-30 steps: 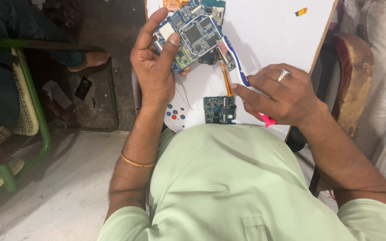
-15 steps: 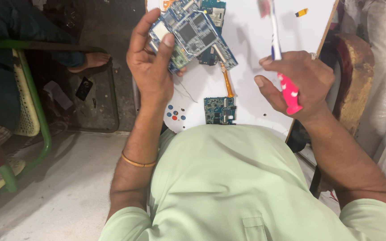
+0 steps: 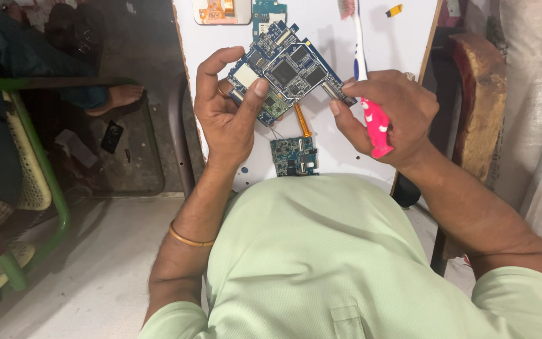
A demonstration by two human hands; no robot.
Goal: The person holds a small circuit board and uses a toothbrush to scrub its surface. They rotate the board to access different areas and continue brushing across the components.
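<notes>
The left hand (image 3: 228, 116) pinches the near-left corner of a flat blue circuit board (image 3: 286, 70), studded with dark square chips and silvery metal shields, holding it just above the smooth white table (image 3: 396, 56). The right hand (image 3: 387, 113) clenches the glossy pink plastic handle of a toothbrush (image 3: 366, 81) whose slim white neck points far, while its thumb and forefinger steady the board's right corner. A smaller blue board (image 3: 293, 156) with an orange ribbon lies near.
</notes>
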